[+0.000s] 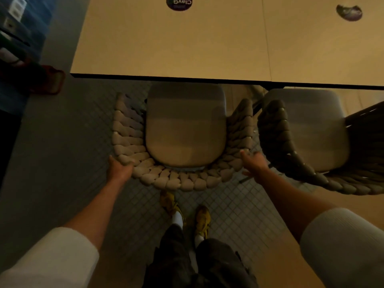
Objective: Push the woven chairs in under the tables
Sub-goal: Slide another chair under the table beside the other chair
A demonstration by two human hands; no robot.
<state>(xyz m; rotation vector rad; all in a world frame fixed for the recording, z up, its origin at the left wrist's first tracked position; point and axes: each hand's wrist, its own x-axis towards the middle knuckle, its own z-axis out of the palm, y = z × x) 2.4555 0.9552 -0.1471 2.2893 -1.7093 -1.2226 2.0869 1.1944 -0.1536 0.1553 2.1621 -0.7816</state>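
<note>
A long pale bench [187, 42] fills the top of the view. Its dark front edge covers only the front of the seat cushion [186, 129] of the pale woven chair [176, 181]. Most of the seat and the whole curved back stand out on the tiled floor [62, 142]. Just beside it on the right, a darker woven chair [276, 142] sits at a slant, its seat also only partly under the bench.

The person stands squarely behind the pale chair. The left grip [119, 169] is clamped on the braided rim at the rear left corner, fingers curled over the weave. The right grip [255, 165] is spread, fingers straight and reaching for the rear right of the rim. Whether the fingertip touches the weave is hard to tell. Yellow shoes [202, 219] are planted close behind the chair back.

The push on this chair looks under way but unfinished. The next move likely calls for the right side to take hold, then an even, straight shove so the chair slides in without clipping its darker neighbour.
</note>
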